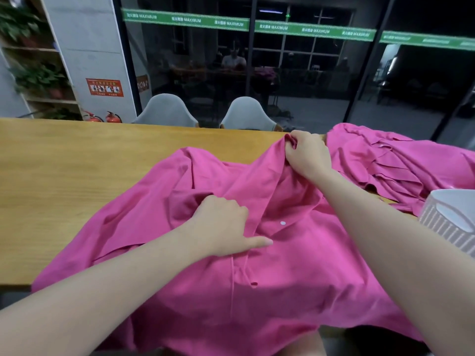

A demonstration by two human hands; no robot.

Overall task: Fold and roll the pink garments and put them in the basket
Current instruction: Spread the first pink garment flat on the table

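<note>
— Nearest the camera, what is seen?
— Two bare forearms are stretched forward over a pink garment (295,278), which is spread wide across the near part of the wooden desk (64,176) and hangs over its near edge. A small white button (283,223) is seen near the middle of the cloth.

— How is the left hand placed?
— The left hand (221,224) is laid on the cloth at the middle of the garment. Its fingers (231,205) are curled into a gathered fold beside the button strip, while the thumb (257,243) is stretched out flat along the fabric.

— And the right?
— The right hand (305,154) is reached further out, to the far edge of the garment. A bunch of cloth is pinched there between its curled fingers and is lifted slightly off the desk.

— Is other pink cloth seen?
— A second pink garment (398,165), ruffled in layers, is laid on the desk to the right, just beyond the right forearm.

— Where is the basket?
— A white ribbed basket (449,222) is stood at the right edge, just beside both garments; only part of it is shown.

— What is found behind the desk?
— Two pale chairs (246,114) are set at the far side, before dark glass panels.
</note>
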